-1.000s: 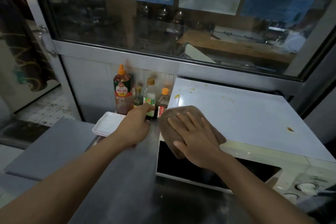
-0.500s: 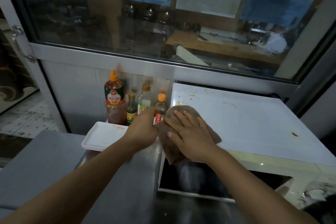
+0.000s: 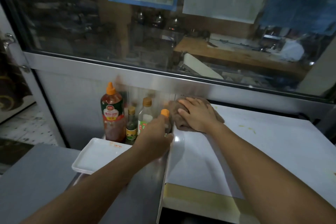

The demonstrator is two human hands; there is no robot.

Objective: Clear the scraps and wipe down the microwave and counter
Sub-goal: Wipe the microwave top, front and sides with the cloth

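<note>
The right hand (image 3: 199, 114) lay flat, fingers spread, pressing a brown cloth (image 3: 179, 123) onto the far left corner of the white microwave (image 3: 236, 151) top, where yellow scraps (image 3: 248, 129) remained further right. Just left of the microwave, the left hand (image 3: 154, 138) reached to a small orange-capped bottle (image 3: 165, 113); whether its fingers gripped it I could not tell. Beyond it stood a clear bottle (image 3: 145, 116), a small dark-liquid bottle (image 3: 131, 125) and a tall bottle of red chili sauce (image 3: 112, 114), with stacked white trays (image 3: 98, 156) in front holding nothing.
</note>
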